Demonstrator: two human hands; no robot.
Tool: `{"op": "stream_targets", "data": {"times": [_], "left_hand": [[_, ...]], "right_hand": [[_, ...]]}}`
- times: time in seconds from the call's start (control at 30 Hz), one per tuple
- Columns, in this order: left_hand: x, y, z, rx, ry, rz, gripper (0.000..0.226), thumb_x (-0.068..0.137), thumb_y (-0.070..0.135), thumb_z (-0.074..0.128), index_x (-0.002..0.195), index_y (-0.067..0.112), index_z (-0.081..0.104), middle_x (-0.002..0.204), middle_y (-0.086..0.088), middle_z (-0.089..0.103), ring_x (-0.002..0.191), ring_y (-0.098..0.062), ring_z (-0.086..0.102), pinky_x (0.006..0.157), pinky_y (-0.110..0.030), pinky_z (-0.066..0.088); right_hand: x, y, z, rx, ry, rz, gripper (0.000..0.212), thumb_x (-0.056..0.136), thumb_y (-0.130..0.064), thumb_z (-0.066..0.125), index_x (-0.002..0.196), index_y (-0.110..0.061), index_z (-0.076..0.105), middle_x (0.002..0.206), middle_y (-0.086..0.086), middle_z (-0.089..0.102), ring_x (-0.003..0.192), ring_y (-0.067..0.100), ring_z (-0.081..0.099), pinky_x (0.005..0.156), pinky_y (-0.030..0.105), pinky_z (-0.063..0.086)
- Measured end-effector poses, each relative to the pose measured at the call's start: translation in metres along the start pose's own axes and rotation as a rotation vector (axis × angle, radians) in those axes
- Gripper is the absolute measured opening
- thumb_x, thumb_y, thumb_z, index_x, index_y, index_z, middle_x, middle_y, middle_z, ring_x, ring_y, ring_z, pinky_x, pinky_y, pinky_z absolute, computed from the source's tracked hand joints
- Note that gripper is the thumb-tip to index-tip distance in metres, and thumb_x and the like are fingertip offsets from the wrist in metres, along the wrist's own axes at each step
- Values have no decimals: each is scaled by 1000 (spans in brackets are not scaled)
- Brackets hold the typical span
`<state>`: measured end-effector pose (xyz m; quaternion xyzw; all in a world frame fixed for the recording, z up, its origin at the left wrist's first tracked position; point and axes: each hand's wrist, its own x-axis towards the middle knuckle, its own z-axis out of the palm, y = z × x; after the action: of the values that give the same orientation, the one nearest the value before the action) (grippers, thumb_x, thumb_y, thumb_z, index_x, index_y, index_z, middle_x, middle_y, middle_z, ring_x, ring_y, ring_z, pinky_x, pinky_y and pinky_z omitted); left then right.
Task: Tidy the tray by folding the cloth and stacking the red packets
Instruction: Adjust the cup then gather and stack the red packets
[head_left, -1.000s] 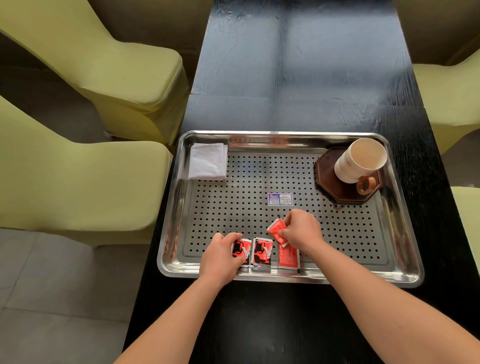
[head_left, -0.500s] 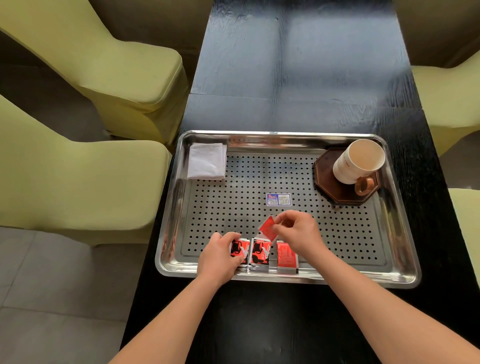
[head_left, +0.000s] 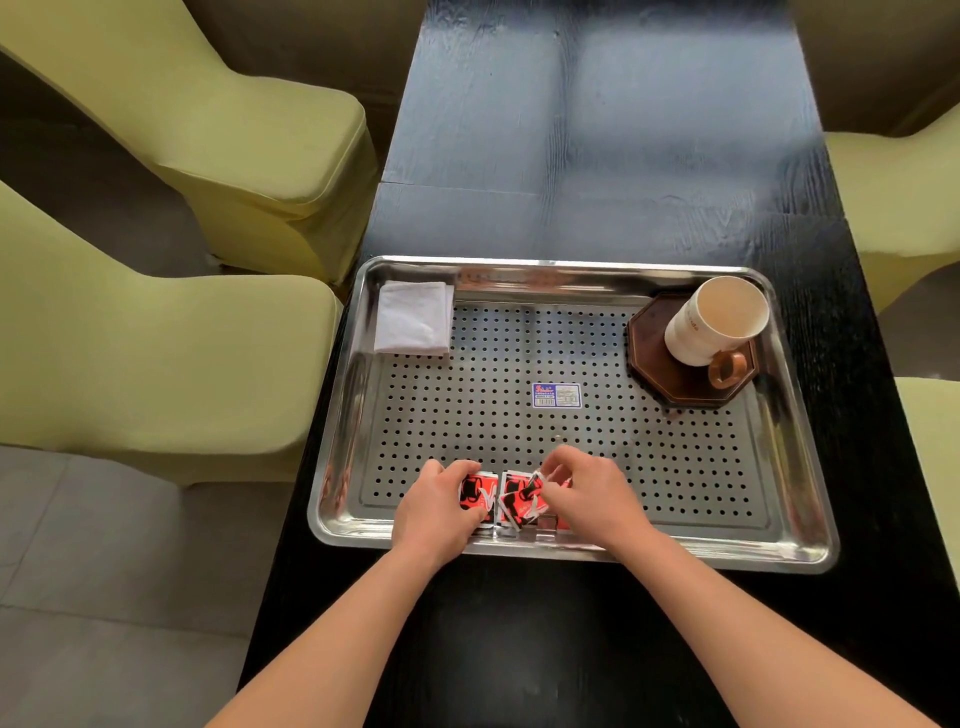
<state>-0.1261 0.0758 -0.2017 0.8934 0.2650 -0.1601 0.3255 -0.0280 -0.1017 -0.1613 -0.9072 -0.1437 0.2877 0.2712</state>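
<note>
A steel perforated tray (head_left: 675, 551) lies on the black table. A white folded cloth (head_left: 413, 318) sits in its far left corner. Red packets (head_left: 511, 496) lie side by side along the tray's near edge. My left hand (head_left: 434, 512) grips the leftmost red packet (head_left: 475, 496) with thumb and fingers. My right hand (head_left: 589, 499) pinches another red packet (head_left: 540, 486), tilted, right over the middle one. The rightmost packet is mostly hidden under my right hand.
A white mug (head_left: 714, 319) with a brown handle stands on a dark octagonal coaster (head_left: 675, 374) in the tray's far right corner. A blue sticker (head_left: 556, 395) is at the tray's centre. Yellow-green chairs (head_left: 156, 353) flank the black table (head_left: 597, 156).
My right hand has brought its pinched packet down and left, from above the row onto the middle packet. My left hand stays on the leftmost packet.
</note>
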Motion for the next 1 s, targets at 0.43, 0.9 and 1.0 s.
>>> {"op": "stream_targets", "data": {"times": [0.43,0.9,1.0], "left_hand": [[-1,0,0,-9,5,-4,54,83,37,72,133,40,52,100,8,47,85,-11,56,69,-24,43],[-2,4,-4,-7,-7,-10,54,85,37,71,135,40,51,101,8,47,86,-10,54,69,-23,41],[-2,4,-4,-17,-11,-14,54,84,37,69,135,39,51,99,9,46,84,-9,54,65,-22,40]], "right_hand": [[4,1,7,97,-45,140,25,90,-3,60,99,-22,74,88,-5,68,86,19,67,80,39,57],[20,2,9,-145,151,-10,28,90,-15,65,116,-24,69,112,-5,63,112,19,54,86,36,51],[10,19,-1,-247,11,72,35,83,-34,71,117,-31,64,114,-7,55,115,17,48,84,37,51]]}}
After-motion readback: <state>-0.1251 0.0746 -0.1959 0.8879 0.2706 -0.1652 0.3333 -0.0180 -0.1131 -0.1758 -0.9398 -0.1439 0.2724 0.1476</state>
